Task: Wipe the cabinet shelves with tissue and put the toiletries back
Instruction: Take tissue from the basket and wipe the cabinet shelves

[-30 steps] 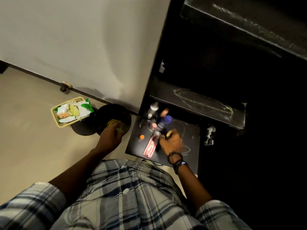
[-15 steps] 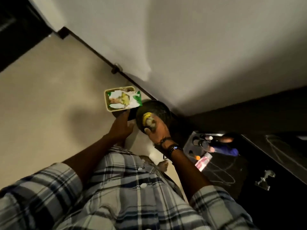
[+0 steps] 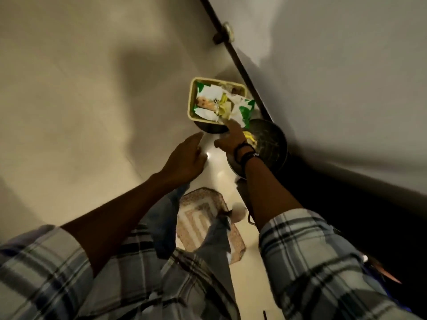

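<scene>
A green-and-white pack of wipes (image 3: 213,103) lies in a cream rectangular tray (image 3: 190,100) on the floor by the wall. My right hand (image 3: 231,139), with bands on its wrist, stretches towards the pack, and its fingertips touch the pack's near edge. My left hand (image 3: 186,158) hovers open just left of it, above the floor, holding nothing. A crumpled yellow item (image 3: 249,136) lies in a black round container (image 3: 271,148) right behind my right wrist. The cabinet shelves are out of view.
The tray sits on a dark round base (image 3: 211,129). A dark baseboard (image 3: 245,72) with a door stop (image 3: 226,34) runs along the white wall. A patterned mat (image 3: 201,218) lies under my legs. Blurred blue and orange items (image 3: 379,273) show at the dark right edge.
The view has swung left, away from the cabinet shelf. My right hand left the yellow item in the black container and reached on to the wipes pack. My left hand pulled back slightly.
</scene>
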The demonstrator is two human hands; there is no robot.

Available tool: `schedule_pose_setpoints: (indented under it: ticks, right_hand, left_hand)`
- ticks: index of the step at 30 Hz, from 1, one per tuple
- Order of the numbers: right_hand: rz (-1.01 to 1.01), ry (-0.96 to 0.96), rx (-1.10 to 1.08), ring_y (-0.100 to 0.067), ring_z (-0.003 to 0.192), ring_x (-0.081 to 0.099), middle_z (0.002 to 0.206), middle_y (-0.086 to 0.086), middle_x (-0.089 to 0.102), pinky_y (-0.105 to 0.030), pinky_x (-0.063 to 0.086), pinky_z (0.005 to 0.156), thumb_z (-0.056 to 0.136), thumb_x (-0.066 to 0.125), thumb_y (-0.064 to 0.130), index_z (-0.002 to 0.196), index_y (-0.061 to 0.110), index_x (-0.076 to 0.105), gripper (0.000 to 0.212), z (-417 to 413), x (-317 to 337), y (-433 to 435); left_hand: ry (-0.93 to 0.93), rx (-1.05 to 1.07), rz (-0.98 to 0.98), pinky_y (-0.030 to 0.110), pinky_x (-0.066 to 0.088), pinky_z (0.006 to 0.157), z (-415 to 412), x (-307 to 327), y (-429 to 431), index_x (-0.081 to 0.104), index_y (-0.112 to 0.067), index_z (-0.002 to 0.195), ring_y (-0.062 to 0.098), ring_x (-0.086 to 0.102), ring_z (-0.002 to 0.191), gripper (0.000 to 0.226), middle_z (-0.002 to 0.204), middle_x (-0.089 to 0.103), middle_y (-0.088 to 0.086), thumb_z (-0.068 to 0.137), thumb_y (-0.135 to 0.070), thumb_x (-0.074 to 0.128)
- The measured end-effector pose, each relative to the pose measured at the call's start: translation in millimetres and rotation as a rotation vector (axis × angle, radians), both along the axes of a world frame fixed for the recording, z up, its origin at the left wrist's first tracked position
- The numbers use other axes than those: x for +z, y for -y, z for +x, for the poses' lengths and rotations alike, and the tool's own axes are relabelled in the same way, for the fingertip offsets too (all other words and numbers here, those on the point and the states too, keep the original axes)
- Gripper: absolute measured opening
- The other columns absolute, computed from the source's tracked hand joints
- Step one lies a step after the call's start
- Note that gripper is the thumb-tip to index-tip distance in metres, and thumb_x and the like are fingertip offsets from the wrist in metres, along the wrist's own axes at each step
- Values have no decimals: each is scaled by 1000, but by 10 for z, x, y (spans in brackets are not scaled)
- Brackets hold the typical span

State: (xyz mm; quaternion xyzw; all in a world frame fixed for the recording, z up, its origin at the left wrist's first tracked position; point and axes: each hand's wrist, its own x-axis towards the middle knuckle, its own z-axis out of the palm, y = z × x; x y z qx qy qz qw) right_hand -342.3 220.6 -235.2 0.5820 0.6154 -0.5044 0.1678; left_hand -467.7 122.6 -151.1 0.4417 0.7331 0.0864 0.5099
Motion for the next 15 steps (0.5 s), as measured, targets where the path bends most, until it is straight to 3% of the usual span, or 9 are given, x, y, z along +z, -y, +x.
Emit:
schedule_pose_setpoints:
  ticks: [3,5,7,9,12,15]
  right_hand:
    - [-19,31,16,-28,145,13,156,-17,13,-31,18,115,76,74,15,147,7,22,88,-126,-320,-210]
    - [-29,43,15,-29,145,10,156,-18,10,-30,16,115,69,73,30,147,8,23,95,-234,-472,-310]
    - [1,57,12,-32,145,12,155,-19,14,-35,14,118,55,56,46,145,6,27,104,-317,-636,-404]
    - [42,60,49,-34,143,18,153,-20,21,-40,14,119,54,49,51,144,3,29,103,-341,-750,-491]
    - [-15,73,80,-33,142,22,152,-20,24,-41,18,117,78,64,38,144,1,26,85,-297,-835,-553]
    - [62,58,34,-31,142,24,152,-19,28,-38,17,118,87,62,20,144,2,25,71,-212,-847,-538]
  left_hand:
    - [-2,22,-31,27,17,112,-37,-218,-103,19,-14,148,21,23,141,59,155,22,6,98,-28,46]
    - [-9,36,-39,26,15,112,-54,-369,-154,19,-14,149,21,21,142,59,156,21,5,98,-28,45]
    - [-13,44,-28,28,18,112,-72,-493,-183,20,-13,148,22,24,141,59,155,23,6,97,-28,46]
    - [-14,47,-31,26,17,111,-80,-572,-170,21,-12,148,21,24,141,59,155,24,6,97,-27,46]
    - [-21,27,-61,24,15,110,-97,-591,-75,21,-12,148,20,22,141,57,155,23,6,98,-27,45]
    - [-27,6,-76,23,19,106,-124,-497,-6,26,-11,146,22,29,138,54,152,29,7,97,-25,45]
